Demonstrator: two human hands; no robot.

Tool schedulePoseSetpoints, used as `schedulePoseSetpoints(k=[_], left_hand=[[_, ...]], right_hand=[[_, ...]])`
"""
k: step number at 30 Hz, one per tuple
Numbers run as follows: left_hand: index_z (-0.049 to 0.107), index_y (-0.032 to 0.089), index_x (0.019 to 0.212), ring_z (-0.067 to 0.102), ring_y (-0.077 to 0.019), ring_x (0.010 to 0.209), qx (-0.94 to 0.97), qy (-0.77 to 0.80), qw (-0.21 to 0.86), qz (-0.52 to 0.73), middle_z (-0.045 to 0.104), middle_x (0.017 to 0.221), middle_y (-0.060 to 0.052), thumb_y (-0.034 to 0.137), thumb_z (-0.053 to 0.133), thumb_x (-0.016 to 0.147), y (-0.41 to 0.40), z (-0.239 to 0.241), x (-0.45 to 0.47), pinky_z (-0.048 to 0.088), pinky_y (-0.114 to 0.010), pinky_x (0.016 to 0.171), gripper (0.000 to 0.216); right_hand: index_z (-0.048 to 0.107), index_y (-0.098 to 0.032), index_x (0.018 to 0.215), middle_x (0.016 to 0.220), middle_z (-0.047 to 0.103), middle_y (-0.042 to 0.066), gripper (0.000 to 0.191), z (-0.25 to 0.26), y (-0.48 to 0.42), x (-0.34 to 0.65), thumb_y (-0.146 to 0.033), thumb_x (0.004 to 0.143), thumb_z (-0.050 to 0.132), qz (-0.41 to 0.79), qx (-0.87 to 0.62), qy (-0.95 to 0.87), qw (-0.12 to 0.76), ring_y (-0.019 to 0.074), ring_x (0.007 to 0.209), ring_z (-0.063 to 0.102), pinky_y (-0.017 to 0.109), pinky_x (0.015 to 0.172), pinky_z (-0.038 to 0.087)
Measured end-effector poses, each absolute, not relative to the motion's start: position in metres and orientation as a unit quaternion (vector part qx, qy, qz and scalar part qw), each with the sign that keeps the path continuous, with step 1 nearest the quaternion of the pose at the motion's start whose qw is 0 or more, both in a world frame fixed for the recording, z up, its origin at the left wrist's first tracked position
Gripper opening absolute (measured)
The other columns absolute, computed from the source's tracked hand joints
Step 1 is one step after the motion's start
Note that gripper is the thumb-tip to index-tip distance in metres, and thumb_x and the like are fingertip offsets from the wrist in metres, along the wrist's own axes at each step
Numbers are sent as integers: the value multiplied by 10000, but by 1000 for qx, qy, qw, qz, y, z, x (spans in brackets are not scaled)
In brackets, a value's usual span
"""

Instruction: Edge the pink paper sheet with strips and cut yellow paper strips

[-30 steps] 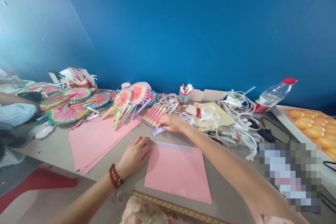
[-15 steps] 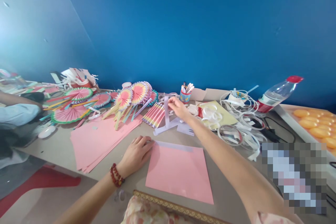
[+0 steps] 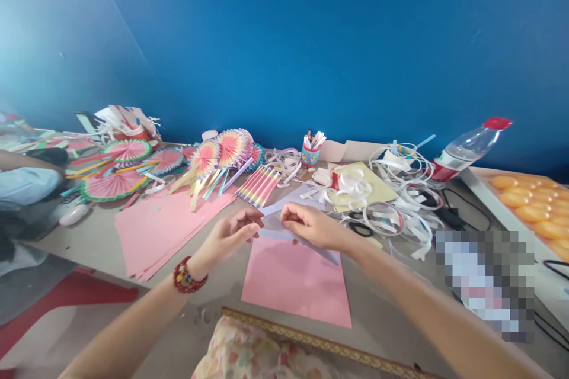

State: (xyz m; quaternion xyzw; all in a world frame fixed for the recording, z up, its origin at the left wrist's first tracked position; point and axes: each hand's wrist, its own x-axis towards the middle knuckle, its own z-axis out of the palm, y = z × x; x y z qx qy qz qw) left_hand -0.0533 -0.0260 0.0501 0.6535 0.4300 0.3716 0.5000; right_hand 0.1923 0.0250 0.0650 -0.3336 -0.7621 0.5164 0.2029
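Observation:
A pink paper sheet [image 3: 297, 284] lies flat on the table in front of me. Over its far edge, my right hand [image 3: 311, 226] pinches a lavender paper strip [image 3: 326, 253]; part of the strip is hidden under the fingers. My left hand [image 3: 233, 235] is at the sheet's far left corner, thumb and fingers apart and curved, close to lavender paper; I see nothing held in it. Just beyond the hands lie more lavender paper [image 3: 297, 196] and a pleated pink, yellow and purple paper piece [image 3: 259, 188].
To the left are stacked pink sheets [image 3: 153, 237] and folded paper fans [image 3: 231, 149]. A pen cup [image 3: 310, 156] stands by the blue wall. At right are tangled white strips [image 3: 395, 216], a tilted bottle [image 3: 464, 151] and a tray-like box [image 3: 524, 201]. Another person's sleeve [image 3: 29, 183] shows at far left.
My right hand has come back toward me with the lavender strip, now over the pink sheet's far edge. My left hand has lifted off the table, its fingers parting.

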Motion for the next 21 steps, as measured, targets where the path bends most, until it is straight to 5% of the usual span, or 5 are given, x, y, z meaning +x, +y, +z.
schedulePoseSetpoints(k=[7,13,21], left_hand=[[586,161,833,454,-87,605,678,457,493,299,514,690,33,345,591,866,-18,47,-32,367,-198,564,188],[581,166,824,534,-90,624,656,485,494,301,566,698,33,303,602,857,-33,44,-41,425,-196,602,142],[585,170,846,612,-115,685,644,497,484,323,611,748,7,347,602,882,-54,49,-37,506,-226,668,182]], right_hand=[[558,-228,921,727,580,-44,68,64,1,198,-276,915,509,424,-364,-814,160,114,643,537,236,618,390],[554,-200,1076,765,584,-25,307,49,-17,216,-425,873,604,594,-363,-705,133,122,638,573,249,613,459],[653,-222,1003,1014,640,29,306,39,-26,224,-482,841,662,528,-334,-763,167,172,924,565,289,848,441]])
